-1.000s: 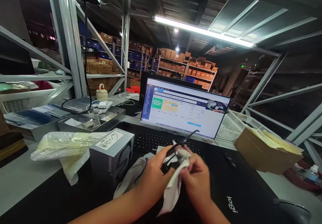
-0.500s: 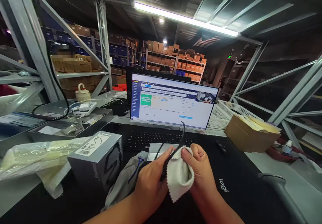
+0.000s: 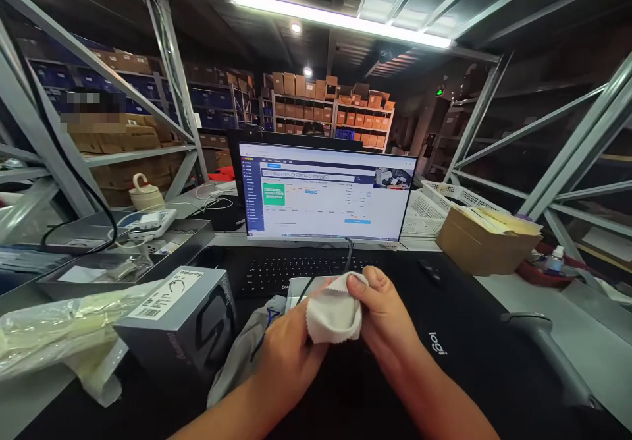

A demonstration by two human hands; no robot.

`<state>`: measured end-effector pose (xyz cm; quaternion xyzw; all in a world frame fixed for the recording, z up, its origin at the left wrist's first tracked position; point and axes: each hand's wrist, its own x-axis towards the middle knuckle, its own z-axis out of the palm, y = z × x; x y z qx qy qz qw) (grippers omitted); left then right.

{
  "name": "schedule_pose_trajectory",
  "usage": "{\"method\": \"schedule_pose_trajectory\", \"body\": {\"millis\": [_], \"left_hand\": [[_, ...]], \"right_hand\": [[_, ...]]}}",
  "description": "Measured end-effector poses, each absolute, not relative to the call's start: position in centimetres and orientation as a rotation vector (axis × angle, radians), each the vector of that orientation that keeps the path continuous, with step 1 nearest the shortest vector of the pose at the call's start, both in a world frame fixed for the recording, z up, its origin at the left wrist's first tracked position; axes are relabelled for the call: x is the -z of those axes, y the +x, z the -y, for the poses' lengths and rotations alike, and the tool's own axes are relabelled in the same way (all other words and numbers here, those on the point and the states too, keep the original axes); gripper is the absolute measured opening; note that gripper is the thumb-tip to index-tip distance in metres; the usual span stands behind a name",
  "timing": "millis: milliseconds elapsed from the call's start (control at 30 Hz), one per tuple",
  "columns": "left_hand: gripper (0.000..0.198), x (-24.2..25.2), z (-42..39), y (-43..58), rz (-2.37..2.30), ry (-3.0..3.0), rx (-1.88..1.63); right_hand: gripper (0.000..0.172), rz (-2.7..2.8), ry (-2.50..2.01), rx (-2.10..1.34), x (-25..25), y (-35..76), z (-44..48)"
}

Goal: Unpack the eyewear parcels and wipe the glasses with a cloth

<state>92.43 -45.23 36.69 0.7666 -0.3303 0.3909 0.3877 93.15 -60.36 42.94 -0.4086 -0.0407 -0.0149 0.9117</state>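
Note:
My right hand (image 3: 382, 302) pinches a pale cleaning cloth (image 3: 333, 315) with zigzag edges between thumb and fingers. The cloth is draped over the fingers of my left hand (image 3: 289, 341), which are closed round a thin black neckband headset (image 3: 349, 252). One end of its curved band rises above the cloth; the rest is largely hidden by cloth and hands. Behind the hands lies a small white box or card (image 3: 299, 286). A grey drawstring pouch (image 3: 241, 354) lies left of my left hand, beside a grey product box (image 3: 178, 321) picturing a curved headset.
Beyond the hands are a keyboard (image 3: 276, 272) and a lit monitor (image 3: 320, 196). At right are a mouse (image 3: 428, 270), a barcode scanner (image 3: 548, 344) and a cardboard box (image 3: 484, 242). Plastic wrapping (image 3: 54, 315) lies at left. Part of another person's head (image 3: 93, 107) shows behind the rack.
The cloth has shifted up and left, now spread over my left fingers rather than hanging down in a point. The camera view has turned slightly right.

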Motion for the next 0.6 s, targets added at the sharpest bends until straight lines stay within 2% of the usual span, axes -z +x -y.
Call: {"method": "schedule_pose_trajectory", "body": {"millis": [100,200,333,467,600], "left_hand": [[0.044,-38.0,44.1,93.0,0.716,2.025,-0.954],[0.048,-39.6,42.4,93.7,0.569,2.049,-0.938],[0.049,-41.0,41.1,94.0,0.798,2.084,-0.800],[0.056,-40.8,41.6,93.7,0.961,2.180,-0.599],[0.050,-40.0,42.0,93.6,0.843,2.175,-0.720]], "right_hand": [[0.072,0.083,-0.902,0.055,-42.9,94.6,61.8],[0.068,0.081,-1.037,0.310,-42.8,95.7,64.5],[0.056,0.246,-1.317,0.647,-43.4,95.6,67.7],[0.052,0.592,-1.674,0.430,-43.7,94.4,67.2],[0.048,0.681,-1.970,0.153,-43.3,94.0,66.0]]}}
